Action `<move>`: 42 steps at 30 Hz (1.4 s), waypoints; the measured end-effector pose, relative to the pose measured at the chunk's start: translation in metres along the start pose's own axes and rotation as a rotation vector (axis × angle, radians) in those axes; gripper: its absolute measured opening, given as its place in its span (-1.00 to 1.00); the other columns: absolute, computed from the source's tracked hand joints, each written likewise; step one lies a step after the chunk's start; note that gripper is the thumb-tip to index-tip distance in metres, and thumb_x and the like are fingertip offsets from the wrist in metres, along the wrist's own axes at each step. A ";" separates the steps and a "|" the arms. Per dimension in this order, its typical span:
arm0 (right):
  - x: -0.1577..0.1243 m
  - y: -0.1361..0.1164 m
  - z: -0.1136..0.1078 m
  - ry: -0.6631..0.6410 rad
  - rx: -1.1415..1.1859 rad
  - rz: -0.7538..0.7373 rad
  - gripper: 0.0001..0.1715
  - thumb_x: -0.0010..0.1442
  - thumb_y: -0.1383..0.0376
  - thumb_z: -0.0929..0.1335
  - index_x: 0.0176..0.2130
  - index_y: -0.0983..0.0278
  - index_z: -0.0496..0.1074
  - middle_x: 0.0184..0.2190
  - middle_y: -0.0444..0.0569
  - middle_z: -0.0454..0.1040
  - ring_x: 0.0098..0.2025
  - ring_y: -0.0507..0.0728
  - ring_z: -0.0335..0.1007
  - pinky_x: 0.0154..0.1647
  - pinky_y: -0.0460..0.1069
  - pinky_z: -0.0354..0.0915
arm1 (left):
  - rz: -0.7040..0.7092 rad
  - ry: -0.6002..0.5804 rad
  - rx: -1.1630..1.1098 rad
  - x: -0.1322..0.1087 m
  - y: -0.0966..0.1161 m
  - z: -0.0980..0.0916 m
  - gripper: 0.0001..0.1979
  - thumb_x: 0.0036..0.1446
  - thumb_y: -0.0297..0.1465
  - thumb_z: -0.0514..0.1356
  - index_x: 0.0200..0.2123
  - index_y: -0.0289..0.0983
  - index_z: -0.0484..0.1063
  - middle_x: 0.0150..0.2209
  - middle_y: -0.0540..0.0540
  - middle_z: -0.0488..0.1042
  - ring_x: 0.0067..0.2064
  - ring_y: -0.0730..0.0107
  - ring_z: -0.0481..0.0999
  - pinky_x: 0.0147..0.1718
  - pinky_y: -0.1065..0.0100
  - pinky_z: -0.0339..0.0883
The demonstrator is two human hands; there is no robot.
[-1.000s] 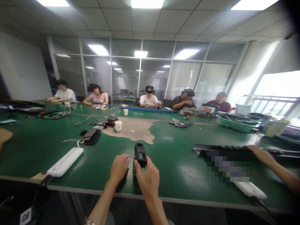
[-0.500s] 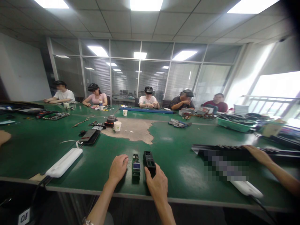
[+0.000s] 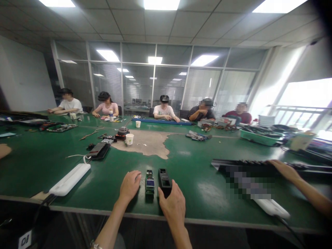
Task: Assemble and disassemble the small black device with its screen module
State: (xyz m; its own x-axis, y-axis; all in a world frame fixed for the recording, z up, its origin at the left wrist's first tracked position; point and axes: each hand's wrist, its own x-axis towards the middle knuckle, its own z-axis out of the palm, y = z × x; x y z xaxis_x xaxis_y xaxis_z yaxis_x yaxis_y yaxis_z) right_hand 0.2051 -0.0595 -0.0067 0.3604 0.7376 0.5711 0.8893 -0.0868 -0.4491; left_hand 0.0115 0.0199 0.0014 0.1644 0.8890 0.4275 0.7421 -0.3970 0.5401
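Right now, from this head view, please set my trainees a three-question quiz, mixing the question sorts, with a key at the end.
1. Multiple choice: what do the fingers of the right hand hold?
a) a paper cup
b) a black plastic casing
c) a white power strip

2. True or false: the circuit board lies between the left hand and the black plastic casing.

3. Short answer: what colour is the long bar at the far side of the table?

Key: 1. b; 2. true; 3. blue.
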 end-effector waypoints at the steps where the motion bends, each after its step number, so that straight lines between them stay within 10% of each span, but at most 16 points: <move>1: 0.000 0.000 0.000 -0.001 0.005 0.006 -0.20 0.11 0.02 0.29 0.14 0.55 0.21 0.04 0.34 0.36 0.10 0.32 0.28 0.12 0.14 0.12 | -0.004 -0.004 -0.001 0.000 0.000 0.000 -0.68 0.26 -0.29 -0.01 -0.08 -0.19 0.48 -0.01 -0.11 0.50 0.06 0.25 0.42 0.19 0.12 0.07; 21: 0.004 -0.003 -0.013 -0.081 0.133 0.052 -0.43 0.20 -0.01 0.24 0.01 0.32 0.36 -0.10 0.14 0.48 -0.05 0.26 0.38 -0.01 0.09 0.19 | -0.044 0.034 -0.037 0.002 -0.002 0.003 -0.60 0.29 -0.30 -0.12 -0.03 -0.25 0.44 0.00 -0.12 0.49 0.07 0.30 0.42 0.13 0.24 0.19; 42: 0.006 -0.081 -0.024 -0.094 0.097 -0.044 -0.60 0.21 0.03 0.25 -0.11 0.24 0.39 -0.29 0.03 0.52 -0.21 0.19 0.44 -0.18 0.01 0.17 | -0.070 0.073 -0.111 0.000 0.001 0.000 -0.55 0.31 -0.19 -0.14 -0.03 -0.25 0.44 -0.02 -0.13 0.50 0.03 0.29 0.44 0.08 0.28 0.23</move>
State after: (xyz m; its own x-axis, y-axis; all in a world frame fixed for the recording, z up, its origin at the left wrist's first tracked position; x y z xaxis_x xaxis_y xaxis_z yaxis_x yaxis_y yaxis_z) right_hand 0.1415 -0.0643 0.0492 0.2894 0.7993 0.5267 0.8704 0.0091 -0.4922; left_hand 0.0118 0.0190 0.0020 0.0645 0.8980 0.4352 0.6729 -0.3612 0.6456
